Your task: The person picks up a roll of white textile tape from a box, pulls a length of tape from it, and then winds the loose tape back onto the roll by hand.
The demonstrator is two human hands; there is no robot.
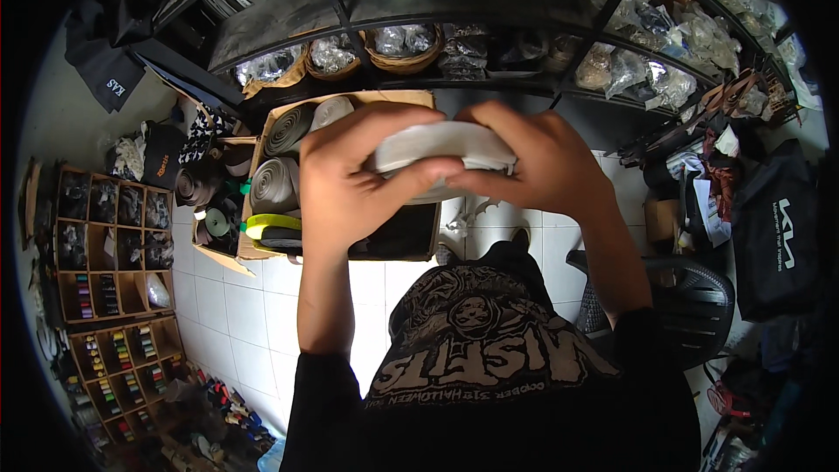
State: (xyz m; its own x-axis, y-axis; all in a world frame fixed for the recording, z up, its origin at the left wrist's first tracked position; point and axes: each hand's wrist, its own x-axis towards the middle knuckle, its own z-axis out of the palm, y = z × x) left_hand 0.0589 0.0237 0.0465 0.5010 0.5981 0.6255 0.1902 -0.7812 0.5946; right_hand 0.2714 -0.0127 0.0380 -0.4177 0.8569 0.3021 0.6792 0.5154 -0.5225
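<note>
Up in front of my chest, my left hand and my right hand grip a pale grey-white roll, which looks like wound webbing. Fingers of both hands lie over its far side, while the thumbs press its near side and almost meet in the middle. Beneath the hands stands an open cardboard box on the floor. It contains grey webbing rolls, some standing with their spirals showing, and a bright yellow-green roll. My hands and the held roll hide part of the box.
Black metal shelving runs across the far side, with wicker baskets of plastic-wrapped goods. At left stand wooden cubby shelves with thread spools. A black chair is at right, near a large black bag. White tiles cover the floor.
</note>
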